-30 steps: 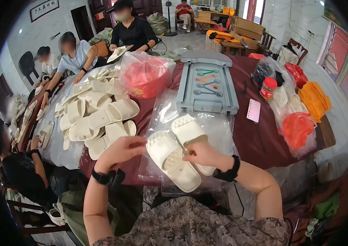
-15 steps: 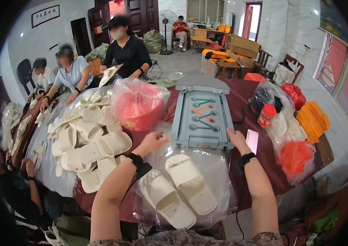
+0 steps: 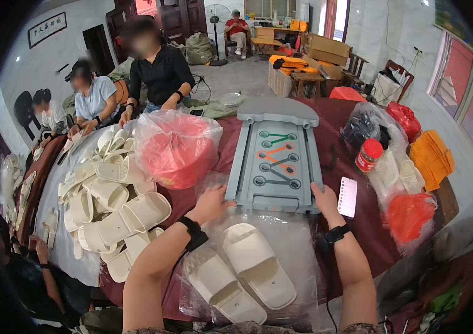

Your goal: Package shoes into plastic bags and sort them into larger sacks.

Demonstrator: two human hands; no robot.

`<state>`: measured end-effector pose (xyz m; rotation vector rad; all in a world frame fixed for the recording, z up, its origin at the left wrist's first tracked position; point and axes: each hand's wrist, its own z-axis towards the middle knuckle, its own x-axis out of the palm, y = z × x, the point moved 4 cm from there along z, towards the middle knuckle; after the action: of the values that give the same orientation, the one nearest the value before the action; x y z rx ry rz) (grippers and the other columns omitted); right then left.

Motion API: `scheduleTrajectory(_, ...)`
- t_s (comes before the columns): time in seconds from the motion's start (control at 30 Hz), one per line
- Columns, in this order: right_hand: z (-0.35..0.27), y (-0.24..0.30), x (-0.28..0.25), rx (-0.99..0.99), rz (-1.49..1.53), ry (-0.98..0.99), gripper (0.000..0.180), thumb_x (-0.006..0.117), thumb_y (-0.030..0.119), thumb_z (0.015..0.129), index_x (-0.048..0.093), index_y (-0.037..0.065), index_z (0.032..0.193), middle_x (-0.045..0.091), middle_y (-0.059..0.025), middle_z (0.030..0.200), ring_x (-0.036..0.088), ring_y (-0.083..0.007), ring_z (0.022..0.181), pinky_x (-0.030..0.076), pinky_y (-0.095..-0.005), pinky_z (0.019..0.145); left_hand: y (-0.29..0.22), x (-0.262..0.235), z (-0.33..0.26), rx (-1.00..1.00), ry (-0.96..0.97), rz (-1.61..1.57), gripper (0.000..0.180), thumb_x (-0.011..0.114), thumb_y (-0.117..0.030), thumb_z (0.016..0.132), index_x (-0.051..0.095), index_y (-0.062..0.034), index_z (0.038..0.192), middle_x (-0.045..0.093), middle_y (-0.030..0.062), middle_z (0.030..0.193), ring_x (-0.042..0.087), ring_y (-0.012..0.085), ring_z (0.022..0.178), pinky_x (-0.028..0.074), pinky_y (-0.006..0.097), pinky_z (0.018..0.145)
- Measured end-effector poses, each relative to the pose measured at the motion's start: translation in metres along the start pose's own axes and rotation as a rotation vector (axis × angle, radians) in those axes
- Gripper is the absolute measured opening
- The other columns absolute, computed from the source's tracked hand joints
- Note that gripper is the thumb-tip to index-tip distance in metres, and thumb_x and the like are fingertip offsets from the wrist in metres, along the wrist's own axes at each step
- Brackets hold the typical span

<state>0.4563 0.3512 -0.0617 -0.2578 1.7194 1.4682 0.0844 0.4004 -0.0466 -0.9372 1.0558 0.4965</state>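
Observation:
A grey plastic board (image 3: pixel 274 197) with ringed holes and green, orange and dark lines stands before me, a rounded grey plate at its far end. My left hand (image 3: pixel 209 206) grips its near left corner, thumb along the side and fingertips partly hidden by the edge. On the opposite near corner, my right hand (image 3: pixel 325 200) is closed round the side. Between my forearms, a pair of cream slippers (image 3: pixel 261 264) lies toes away from me on clear plastic bags (image 3: pixel 297 239).
Many cream slippers (image 3: pixel 116 225) are heaped at left, beside a red tub in clear plastic (image 3: pixel 178 147). To the right lie a phone (image 3: pixel 347 196), a red-lidded jar (image 3: pixel 369 155), bagged slippers (image 3: pixel 412 177) and orange bags (image 3: pixel 431 158). Co-workers (image 3: pixel 161 78) line the table's left side.
My left hand has reached the board's corner and closed on it. The board sits slightly lower in view. The standing co-worker no longer holds up a slipper.

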Motion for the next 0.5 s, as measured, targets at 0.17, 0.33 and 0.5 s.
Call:
scheduleTrajectory(0.17,0.013,-0.001,0.003,-0.015,0.079,-0.021,0.066,0.052,0.054,0.085,0.062,-0.008,0.105,0.063,-0.0283,0.101,0.059,-0.0427,0.101,0.044,-0.0439,0.088,0.010,0.004,0.029,-0.085,0.015,-0.019,0.066,0.067,-0.033,0.082,0.037,-0.0156,0.139,0.056,0.0248,0.115,0.058,0.0435,0.097,0.047,0.049,0.080)
scheduleTrajectory(0.33,0.029,-0.018,0.010,0.097,0.281,0.099,0.073,0.057,0.058,0.081,0.058,-0.010,0.110,0.065,-0.0217,0.102,0.063,-0.0333,0.095,0.048,-0.0377,0.081,0.009,-0.005,0.035,-0.115,-0.039,-0.061,0.065,0.069,-0.034,0.080,0.042,-0.0101,0.134,0.056,0.0253,0.113,0.057,0.0417,0.100,0.047,0.047,0.081)
scheduleTrajectory(0.5,0.013,0.011,-0.016,0.222,0.224,0.356,0.078,0.065,0.057,0.075,0.057,-0.010,0.113,0.064,-0.0166,0.100,0.065,-0.0226,0.084,0.053,-0.0330,0.064,0.014,-0.049,-0.021,-0.389,-0.255,0.170,0.083,0.071,-0.051,0.074,0.044,0.0098,0.124,0.054,0.0307,0.114,0.053,0.0447,0.107,0.043,0.048,0.090)
